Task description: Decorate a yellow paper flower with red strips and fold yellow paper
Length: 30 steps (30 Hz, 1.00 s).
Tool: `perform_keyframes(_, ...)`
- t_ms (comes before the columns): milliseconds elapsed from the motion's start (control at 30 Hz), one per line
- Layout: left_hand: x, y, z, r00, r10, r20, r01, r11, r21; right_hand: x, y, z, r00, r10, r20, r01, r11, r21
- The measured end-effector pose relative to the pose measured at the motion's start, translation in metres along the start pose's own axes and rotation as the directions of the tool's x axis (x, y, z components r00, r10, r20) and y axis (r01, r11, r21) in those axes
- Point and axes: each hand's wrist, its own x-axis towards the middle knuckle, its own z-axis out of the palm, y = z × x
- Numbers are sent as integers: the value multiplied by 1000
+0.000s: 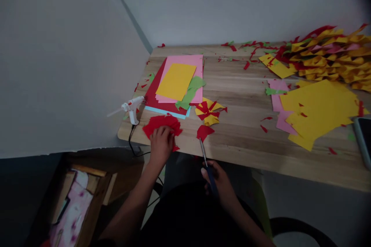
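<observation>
My left hand [161, 141] lies over a pile of red paper pieces [158, 122] at the table's front edge. Its fingers are bent down and closed on some of that red paper; the fingertips are partly hidden. In my right hand [216, 179] is a pair of scissors [204, 152], held by the dark blue handles. The blades point away from me and look almost closed. Their tips reach a single red paper piece [205, 132] on the table. Just behind that piece sits a yellow cutout with red strips [207, 111].
A white glue gun [133, 108] stands at the left edge, its cord hanging down. Stacked coloured sheets [176, 81] lie behind my left hand. To the right are yellow sheets [321, 108], a fringed yellow paper bundle [333, 58] and a phone-like device [363, 139]. An open drawer [75, 204] is lower left.
</observation>
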Motion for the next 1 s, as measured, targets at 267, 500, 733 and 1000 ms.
perform_keyframes(267,88,-2,-68,791,39,-611,-204,958,-203,5,-1,-4,1000,-10,-17,9,999,-46)
perform_keyframes(500,215,17,-73,899,300,-319,-341,937,-81,13,13,-1,980,-193,-46,189,978,-86)
perform_keyframes(733,109,52,-16,931,265,-252,-332,900,-282,-1,18,-17,961,-260,96,265,963,-49)
perform_keyframes(1000,21,91,19,996,26,80,-18,996,-91,50,-118,-93,557,-797,-234,448,526,-723)
